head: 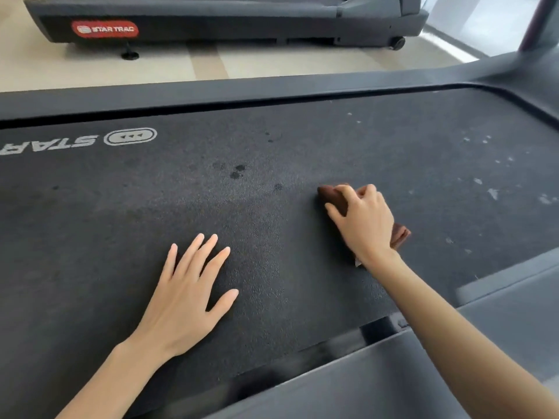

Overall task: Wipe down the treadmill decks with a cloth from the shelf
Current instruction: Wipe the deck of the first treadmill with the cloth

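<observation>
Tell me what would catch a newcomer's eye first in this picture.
Two hands on the dark belt: the right hand grips a brown cloth at centre, and the left hand lies flat nearer the camera. Pale flecks speckle the belt at far right, and a red badge marks another treadmill top left.

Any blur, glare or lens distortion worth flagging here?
Head view: the far rail of the dark grey treadmill deck bows from wide-angle distortion; the near rail is smeared; the pale floor at top right is washed out; the right hand gripping the folded brown cloth is sharp.
</observation>
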`<action>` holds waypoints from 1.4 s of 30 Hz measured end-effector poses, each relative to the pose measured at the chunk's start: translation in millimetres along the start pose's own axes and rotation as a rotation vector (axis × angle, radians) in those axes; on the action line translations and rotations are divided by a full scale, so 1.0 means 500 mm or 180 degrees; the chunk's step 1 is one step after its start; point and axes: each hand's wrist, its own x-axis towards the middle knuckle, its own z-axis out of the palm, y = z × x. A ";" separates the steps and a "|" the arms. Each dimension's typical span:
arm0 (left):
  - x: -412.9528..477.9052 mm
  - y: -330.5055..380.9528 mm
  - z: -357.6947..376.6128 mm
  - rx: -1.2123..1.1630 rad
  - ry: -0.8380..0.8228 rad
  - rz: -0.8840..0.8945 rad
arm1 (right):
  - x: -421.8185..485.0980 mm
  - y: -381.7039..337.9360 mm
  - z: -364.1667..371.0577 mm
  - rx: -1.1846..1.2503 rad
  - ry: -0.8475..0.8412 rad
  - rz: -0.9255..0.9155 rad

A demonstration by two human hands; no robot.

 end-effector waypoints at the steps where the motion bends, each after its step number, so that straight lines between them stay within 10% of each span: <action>1: 0.018 0.015 0.002 -0.0053 0.0000 0.0076 | -0.030 -0.029 -0.003 0.0045 -0.0029 -0.0307; 6: 0.114 0.083 0.005 -0.0064 -0.0032 0.0680 | -0.142 -0.001 -0.034 0.0280 0.0019 -0.0819; 16: 0.183 0.160 0.043 -0.0021 -0.0198 0.1238 | -0.013 0.258 -0.055 -0.0417 0.0137 0.1376; 25: 0.181 0.162 0.040 0.0051 -0.0137 0.1295 | -0.154 0.148 -0.072 -0.0167 0.0045 -0.0482; 32: 0.180 0.164 0.042 -0.0066 -0.0080 0.1320 | -0.059 0.318 -0.088 -0.0540 0.0144 0.2043; 42: 0.205 0.163 0.046 -0.0064 -0.0189 0.1486 | -0.194 0.089 -0.079 -0.0388 -0.0010 -0.0370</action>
